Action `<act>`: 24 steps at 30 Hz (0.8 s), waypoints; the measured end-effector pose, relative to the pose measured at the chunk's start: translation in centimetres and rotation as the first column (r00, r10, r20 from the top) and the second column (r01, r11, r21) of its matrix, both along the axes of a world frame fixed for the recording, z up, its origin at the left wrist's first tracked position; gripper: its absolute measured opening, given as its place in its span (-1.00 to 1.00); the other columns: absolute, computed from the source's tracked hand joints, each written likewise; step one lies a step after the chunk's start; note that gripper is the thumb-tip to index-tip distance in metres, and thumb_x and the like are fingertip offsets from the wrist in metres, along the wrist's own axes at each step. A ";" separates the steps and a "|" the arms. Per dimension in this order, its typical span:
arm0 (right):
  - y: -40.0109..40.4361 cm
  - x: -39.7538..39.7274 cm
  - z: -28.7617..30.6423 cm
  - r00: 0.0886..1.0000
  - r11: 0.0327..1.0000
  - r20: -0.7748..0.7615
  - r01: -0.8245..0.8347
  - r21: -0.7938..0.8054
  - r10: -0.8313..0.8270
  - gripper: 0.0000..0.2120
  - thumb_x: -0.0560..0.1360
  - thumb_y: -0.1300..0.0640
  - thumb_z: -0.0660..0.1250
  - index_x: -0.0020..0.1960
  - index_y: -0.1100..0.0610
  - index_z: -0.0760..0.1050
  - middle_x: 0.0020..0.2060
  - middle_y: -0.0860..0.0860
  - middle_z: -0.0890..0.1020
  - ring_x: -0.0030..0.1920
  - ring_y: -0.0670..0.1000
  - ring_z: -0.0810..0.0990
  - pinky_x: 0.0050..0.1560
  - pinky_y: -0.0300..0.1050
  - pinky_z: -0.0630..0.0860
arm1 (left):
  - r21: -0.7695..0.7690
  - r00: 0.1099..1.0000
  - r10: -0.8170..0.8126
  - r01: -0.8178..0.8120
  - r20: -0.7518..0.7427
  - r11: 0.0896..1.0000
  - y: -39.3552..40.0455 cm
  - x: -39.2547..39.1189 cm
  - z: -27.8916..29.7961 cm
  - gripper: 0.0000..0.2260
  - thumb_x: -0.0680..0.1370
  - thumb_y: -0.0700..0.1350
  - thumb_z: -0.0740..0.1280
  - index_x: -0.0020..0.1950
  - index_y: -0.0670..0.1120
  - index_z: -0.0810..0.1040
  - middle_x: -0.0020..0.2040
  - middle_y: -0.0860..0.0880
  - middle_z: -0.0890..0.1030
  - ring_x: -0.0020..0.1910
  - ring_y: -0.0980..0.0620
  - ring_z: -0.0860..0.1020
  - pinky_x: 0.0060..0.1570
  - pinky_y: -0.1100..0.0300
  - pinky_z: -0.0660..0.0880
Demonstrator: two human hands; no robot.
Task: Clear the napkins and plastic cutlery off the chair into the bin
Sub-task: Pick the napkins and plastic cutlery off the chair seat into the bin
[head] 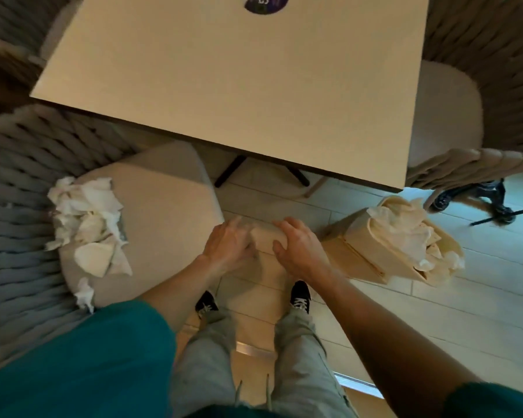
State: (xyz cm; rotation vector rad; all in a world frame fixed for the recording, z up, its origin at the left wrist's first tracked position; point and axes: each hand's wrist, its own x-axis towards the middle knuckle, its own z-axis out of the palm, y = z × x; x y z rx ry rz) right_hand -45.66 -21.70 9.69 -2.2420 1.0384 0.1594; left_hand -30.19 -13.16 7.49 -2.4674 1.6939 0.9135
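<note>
A heap of crumpled white napkins (88, 224) lies on the left side of the beige chair seat (169, 224), with one loose napkin (85, 294) at the seat's near edge. I cannot make out any plastic cutlery in the heap. My left hand (227, 245) and my right hand (299, 248) meet just right of the seat's corner, above the floor. Both curl round a pale napkin bundle (264, 241) held between them. The beige bin (363, 257) stands on the floor to the right of my hands, lined with a bag and holding crumpled napkins (405, 233).
A square beige table (239, 86) fills the space ahead, its near edge above the chair and bin. The woven grey chair back (15, 212) wraps the seat on the left. Another woven chair (480, 86) stands at the right. My feet are on a tiled floor (480, 297).
</note>
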 end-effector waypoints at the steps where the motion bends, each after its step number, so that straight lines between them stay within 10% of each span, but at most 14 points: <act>1: 0.8 1.2 0.0 1.000 1.000 -0.012 -0.021 0.022 0.022 -0.56 0.53 0.05 0.25 0.40 0.04 0.32 0.34 0.07 0.39 0.32 0.10 0.39 0.29 0.02 0.40 | 0.013 0.999 0.035 -0.035 -0.008 0.999 1.3 1.1 -0.1 -0.56 0.55 0.08 0.24 0.42 0.01 0.34 0.40 -0.19 0.35 0.29 -0.19 0.44 0.21 0.00 0.40; 24: 16.1 27.8 -8.2 0.813 0.832 -0.186 -0.519 0.199 0.552 -0.26 0.47 -0.23 0.28 0.52 -0.08 0.04 0.48 0.09 0.19 0.44 0.14 0.23 0.40 0.08 0.28 | 0.169 0.718 0.689 -0.671 -0.094 0.722 28.0 23.9 -7.6 -0.50 0.52 -0.05 0.33 0.45 -0.02 0.32 0.39 -0.13 0.37 0.33 -0.12 0.39 0.26 0.04 0.39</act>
